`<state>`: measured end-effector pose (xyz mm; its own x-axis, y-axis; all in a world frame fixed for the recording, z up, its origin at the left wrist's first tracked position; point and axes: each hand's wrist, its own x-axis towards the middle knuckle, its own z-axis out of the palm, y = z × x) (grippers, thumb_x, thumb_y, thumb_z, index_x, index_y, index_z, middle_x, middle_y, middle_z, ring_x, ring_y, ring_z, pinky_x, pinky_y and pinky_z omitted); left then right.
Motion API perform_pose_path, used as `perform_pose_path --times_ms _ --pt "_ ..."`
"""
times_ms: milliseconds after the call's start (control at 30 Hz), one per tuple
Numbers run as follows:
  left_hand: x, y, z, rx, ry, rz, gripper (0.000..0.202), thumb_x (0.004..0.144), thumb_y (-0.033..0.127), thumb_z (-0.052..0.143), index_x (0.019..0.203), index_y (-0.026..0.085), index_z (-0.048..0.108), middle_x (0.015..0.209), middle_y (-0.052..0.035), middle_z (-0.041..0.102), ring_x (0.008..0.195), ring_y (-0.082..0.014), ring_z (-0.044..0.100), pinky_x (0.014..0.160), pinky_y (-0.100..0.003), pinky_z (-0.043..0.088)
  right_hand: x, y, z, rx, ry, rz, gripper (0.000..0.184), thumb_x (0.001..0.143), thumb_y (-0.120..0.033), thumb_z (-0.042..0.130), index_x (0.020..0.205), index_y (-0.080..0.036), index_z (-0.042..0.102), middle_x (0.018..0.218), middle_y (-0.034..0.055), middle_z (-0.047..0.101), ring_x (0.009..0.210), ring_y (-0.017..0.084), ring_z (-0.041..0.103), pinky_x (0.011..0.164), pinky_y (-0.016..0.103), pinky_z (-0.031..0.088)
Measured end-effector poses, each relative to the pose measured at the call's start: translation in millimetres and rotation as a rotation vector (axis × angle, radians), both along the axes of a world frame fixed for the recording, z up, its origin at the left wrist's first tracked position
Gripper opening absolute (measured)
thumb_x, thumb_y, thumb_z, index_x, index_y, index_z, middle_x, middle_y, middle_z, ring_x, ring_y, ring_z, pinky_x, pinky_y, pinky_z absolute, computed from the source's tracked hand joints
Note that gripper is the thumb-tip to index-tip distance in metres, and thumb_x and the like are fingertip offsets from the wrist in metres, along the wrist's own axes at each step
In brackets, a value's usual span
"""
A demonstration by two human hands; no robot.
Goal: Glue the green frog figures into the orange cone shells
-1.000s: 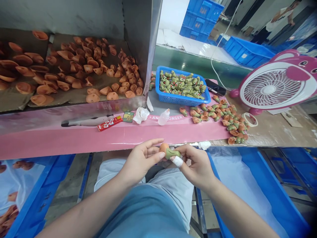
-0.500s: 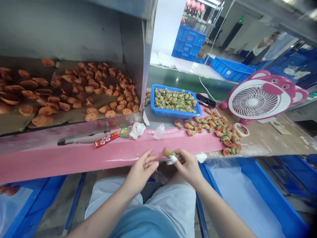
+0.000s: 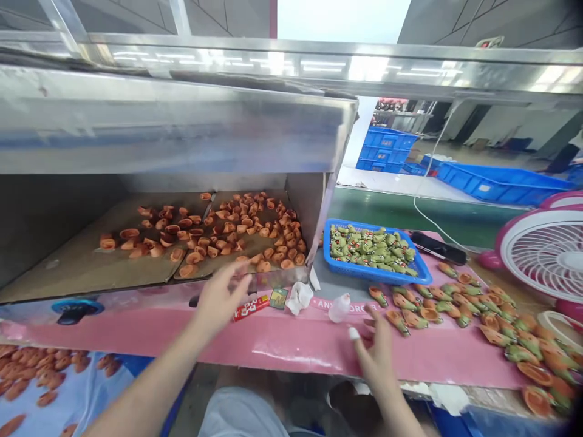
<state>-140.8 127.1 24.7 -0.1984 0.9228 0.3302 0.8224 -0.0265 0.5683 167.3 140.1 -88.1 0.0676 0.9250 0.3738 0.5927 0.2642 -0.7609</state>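
Fingers (image 3: 232,278) on both hands spread open, gripping nothing. The left hand (image 3: 219,300) stretches forward, palm down, above the pink counter (image 3: 277,346), near the shelf of orange shells (image 3: 218,243). The right hand (image 3: 376,358), one fingertip bandaged, hovers just beside the orange-and-green pieces (image 3: 403,318) lying on the counter.

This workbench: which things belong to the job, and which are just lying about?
Probably part of the work: left hand; right hand; orange pieces; green-and-orange pieces; blue basket.

Seemingly just lying about: fan; red packet; tissue; tape roll.
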Motion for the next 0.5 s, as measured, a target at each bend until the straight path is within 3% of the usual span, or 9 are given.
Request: perform_pose_path --times_ms 100,200,300,500 --pt "-31 58 23.1 -0.018 0.145 0.025 0.033 0.080 0.031 0.044 0.107 0.017 0.053 0.105 -0.0082 0.062 0.096 -0.0220 0.056 0.082 -0.033 0.043 -27 10 -4.0 -0.023 0.026 0.039 0.056 0.073 -0.035 0.048 0.124 -0.017 0.030 0.120 0.0124 0.040 0.108 0.027 0.038 0.089 0.045 0.033" --pt "-49 103 36.1 -0.073 0.261 0.044 0.025 0.080 0.026 0.046 0.101 0.017 0.057 0.103 -0.0087 0.062 0.098 -0.0233 0.055 0.085 -0.038 0.041 -33 18 -5.2 -0.030 0.020 0.041 0.046 0.074 -0.035 0.050 0.115 -0.018 0.041 0.111 0.0104 0.048 0.102 0.027 0.042 0.087 0.045 0.033" --pt "-56 131 39.9 -0.145 0.353 0.032 0.025 0.082 0.028 0.047 0.103 0.016 0.055 0.106 -0.0078 0.058 0.094 -0.0208 0.055 0.081 -0.041 0.043 -31 18 -5.5 -0.049 0.023 0.042 0.036 0.073 -0.033 0.051 0.106 -0.018 0.048 0.101 0.0090 0.053 0.095 0.026 0.046 0.082 0.042 0.036" --pt "-55 164 41.1 -0.294 0.498 -0.051 0.027 0.082 0.028 0.048 0.105 0.015 0.052 0.109 -0.0077 0.054 0.093 -0.0199 0.054 0.078 -0.041 0.045 -32 14 -4.2 -0.086 0.060 0.001 0.036 0.073 -0.032 0.050 0.106 -0.018 0.046 0.097 0.0085 0.054 0.090 0.025 0.048 0.077 0.038 0.040"
